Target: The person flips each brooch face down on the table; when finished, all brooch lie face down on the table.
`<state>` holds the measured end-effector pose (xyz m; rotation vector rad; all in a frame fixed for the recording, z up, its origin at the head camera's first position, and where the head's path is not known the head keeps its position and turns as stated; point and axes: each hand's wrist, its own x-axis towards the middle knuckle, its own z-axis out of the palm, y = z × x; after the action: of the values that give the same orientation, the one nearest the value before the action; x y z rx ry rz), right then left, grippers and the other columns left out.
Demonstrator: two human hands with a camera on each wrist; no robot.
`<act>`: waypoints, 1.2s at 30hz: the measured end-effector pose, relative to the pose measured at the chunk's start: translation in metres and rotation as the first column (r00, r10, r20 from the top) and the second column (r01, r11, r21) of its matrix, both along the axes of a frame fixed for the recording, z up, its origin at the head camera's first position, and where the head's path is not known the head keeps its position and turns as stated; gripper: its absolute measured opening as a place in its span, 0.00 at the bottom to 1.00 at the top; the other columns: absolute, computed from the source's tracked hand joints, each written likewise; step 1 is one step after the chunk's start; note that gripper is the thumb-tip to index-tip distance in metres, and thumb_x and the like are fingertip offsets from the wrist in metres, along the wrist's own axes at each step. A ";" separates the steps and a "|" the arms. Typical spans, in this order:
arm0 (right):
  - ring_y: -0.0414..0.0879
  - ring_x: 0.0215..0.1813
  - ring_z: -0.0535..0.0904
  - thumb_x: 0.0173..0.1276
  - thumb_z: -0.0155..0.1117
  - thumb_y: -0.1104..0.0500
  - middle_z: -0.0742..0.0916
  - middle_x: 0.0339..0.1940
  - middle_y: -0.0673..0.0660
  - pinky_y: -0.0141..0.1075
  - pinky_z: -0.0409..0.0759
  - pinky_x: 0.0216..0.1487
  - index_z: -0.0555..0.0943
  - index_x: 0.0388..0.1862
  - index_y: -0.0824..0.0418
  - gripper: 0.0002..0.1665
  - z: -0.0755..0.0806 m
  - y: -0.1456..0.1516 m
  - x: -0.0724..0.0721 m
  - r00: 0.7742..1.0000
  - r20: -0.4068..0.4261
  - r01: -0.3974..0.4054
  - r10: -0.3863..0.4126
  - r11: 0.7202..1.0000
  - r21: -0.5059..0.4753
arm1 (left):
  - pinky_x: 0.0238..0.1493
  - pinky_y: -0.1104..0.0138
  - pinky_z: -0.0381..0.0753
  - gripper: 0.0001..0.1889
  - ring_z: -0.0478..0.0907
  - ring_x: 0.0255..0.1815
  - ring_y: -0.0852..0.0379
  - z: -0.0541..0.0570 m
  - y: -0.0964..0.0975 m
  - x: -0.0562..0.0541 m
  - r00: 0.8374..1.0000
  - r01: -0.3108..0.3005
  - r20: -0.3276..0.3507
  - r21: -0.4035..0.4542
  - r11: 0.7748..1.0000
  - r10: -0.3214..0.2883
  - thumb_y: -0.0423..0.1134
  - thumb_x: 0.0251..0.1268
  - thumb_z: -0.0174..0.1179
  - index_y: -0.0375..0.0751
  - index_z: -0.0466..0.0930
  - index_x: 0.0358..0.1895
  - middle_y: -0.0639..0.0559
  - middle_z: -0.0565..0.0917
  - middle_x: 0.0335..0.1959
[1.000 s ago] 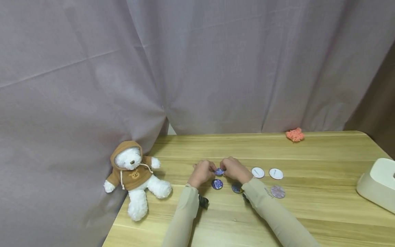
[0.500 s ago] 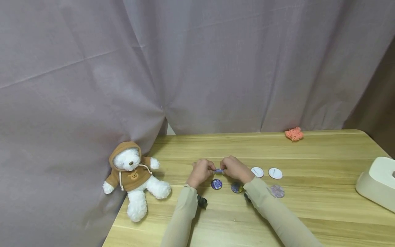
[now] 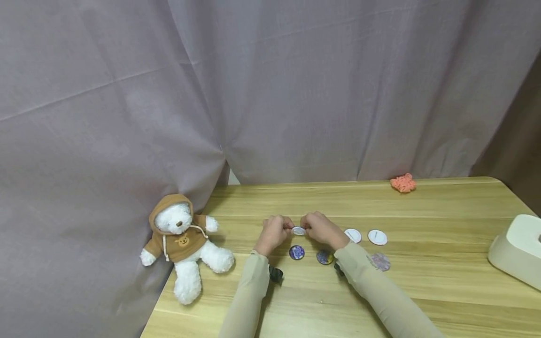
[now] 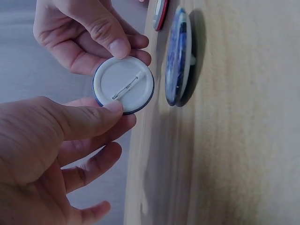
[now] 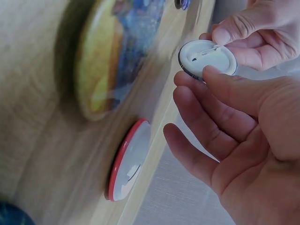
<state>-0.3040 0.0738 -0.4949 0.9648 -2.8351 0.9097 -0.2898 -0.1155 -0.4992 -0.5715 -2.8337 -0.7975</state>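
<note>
A round pin badge [image 4: 105,84] is held between my two hands, its white back and metal pin facing up. My left hand [image 3: 274,233] pinches one edge between thumb and fingers. From the other side, my right hand [image 3: 323,230] pinches the opposite edge; in the right wrist view its remaining fingers [image 5: 187,147] are spread below. The badge's printed front is turned away. On the table just nearer lie a blue-purple badge [image 3: 297,252] and a blue-and-yellow badge [image 3: 324,257], both picture side up.
Two badges lie white back up, one [image 3: 352,235] beside my right hand and another [image 3: 377,237] farther right. A pale purple badge [image 3: 381,262] is near the right sleeve. A plush bear [image 3: 181,234] sits left, coral yarn [image 3: 403,183] at the back, a cream container [image 3: 517,249] right.
The held badge has turned over, from its purple printed face to its white back. Both hands have risen slightly while keeping their pinch. The other badges have stayed put.
</note>
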 end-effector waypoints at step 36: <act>0.45 0.27 0.72 0.44 0.73 0.75 0.79 0.21 0.49 0.38 0.73 0.32 0.81 0.34 0.63 0.17 -0.001 -0.007 0.001 0.995 0.042 0.088 -0.091 0.994 0.061 | 0.52 0.47 0.69 0.13 0.82 0.38 0.58 -0.006 0.008 -0.004 0.996 0.041 0.083 -0.046 0.998 -0.037 0.30 0.48 0.76 0.45 0.88 0.39 0.60 0.87 0.26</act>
<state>-0.3034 0.0670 -0.4962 0.8250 -2.9313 0.8531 -0.2937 -0.1071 -0.5053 -0.6171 -2.9324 -0.7790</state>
